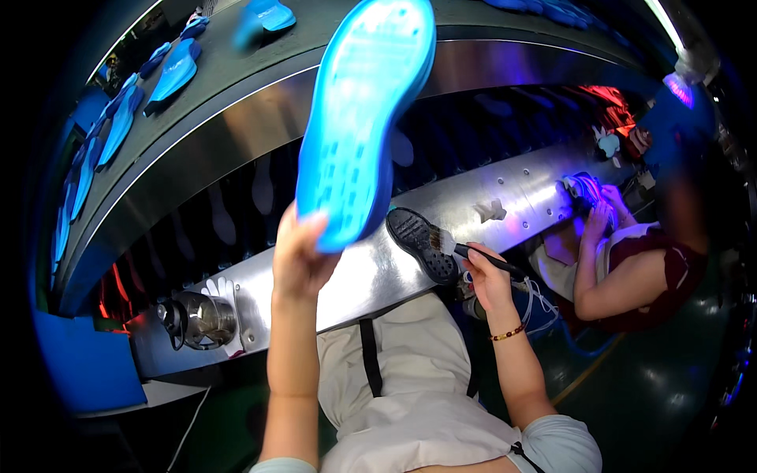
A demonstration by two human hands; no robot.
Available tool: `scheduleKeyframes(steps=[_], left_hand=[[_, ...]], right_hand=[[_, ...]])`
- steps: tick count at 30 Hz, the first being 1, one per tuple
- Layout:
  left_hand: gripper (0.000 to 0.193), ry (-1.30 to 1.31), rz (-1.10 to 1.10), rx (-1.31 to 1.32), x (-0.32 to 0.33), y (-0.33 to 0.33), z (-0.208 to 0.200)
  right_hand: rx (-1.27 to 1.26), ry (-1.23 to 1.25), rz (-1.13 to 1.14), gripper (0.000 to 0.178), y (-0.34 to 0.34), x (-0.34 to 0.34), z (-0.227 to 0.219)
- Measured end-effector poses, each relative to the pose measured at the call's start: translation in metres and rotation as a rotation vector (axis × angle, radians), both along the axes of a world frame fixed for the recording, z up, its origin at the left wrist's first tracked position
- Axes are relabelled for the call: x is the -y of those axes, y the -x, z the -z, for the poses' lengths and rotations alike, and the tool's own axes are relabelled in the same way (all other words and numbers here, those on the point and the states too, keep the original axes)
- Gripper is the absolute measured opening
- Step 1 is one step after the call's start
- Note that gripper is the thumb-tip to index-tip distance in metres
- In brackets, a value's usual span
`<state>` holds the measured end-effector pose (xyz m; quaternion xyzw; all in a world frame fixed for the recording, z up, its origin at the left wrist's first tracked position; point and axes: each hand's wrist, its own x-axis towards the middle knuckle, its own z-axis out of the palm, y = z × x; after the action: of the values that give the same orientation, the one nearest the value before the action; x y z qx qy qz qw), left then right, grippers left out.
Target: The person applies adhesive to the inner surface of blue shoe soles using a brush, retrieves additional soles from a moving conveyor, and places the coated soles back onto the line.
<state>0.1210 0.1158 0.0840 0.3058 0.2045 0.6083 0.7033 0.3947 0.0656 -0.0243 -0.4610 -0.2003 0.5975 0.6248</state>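
Observation:
My left hand grips a bright blue shoe sole by its heel end and holds it up over the bench, toe end pointing away. My right hand is closed round the black handle of a brush. Its pale bristles touch a black shoe sole, which lies on the metal bench below and to the right of the blue one. A thin tube or cord hangs beside the brush handle.
Blue soles lie along the dark belt beyond the metal bench. At the left stand a dark transparent jug and a white glove. To the right a co-worker's hands hold a shoe under purple light.

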Motion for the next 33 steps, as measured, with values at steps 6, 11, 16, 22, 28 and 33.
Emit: scheduleKeyframes(steps=[6,11,16,22,28,33], left_hand=[[0.092,0.091,0.639,0.526,0.103,0.005,0.11],[0.075,0.419,0.231,0.114,0.117,-0.007,0.131],[0.098,0.394,0.275,0.396,0.107,-0.028,0.101],[0.091,0.35,0.257,0.382,0.113,-0.035,0.105],[0.071,0.441,-0.061,0.233,0.099,-0.046,0.112],[0.075,0.4,-0.221,0.149,0.088,-0.013,0.101]], right_hand=[[-0.02,0.003,-0.037,0.02,0.006,0.005,0.009],[-0.11,-0.078,-0.244,0.022,0.038,0.007,-0.019],[-0.028,-0.137,-0.506,0.022,0.074,0.002,-0.034],[0.242,-0.192,-0.509,0.019,0.089,-0.018,-0.049],[0.837,-0.712,-0.502,0.018,0.117,-0.003,-0.066],[0.967,-0.771,-0.651,0.016,0.116,0.029,-0.073]])
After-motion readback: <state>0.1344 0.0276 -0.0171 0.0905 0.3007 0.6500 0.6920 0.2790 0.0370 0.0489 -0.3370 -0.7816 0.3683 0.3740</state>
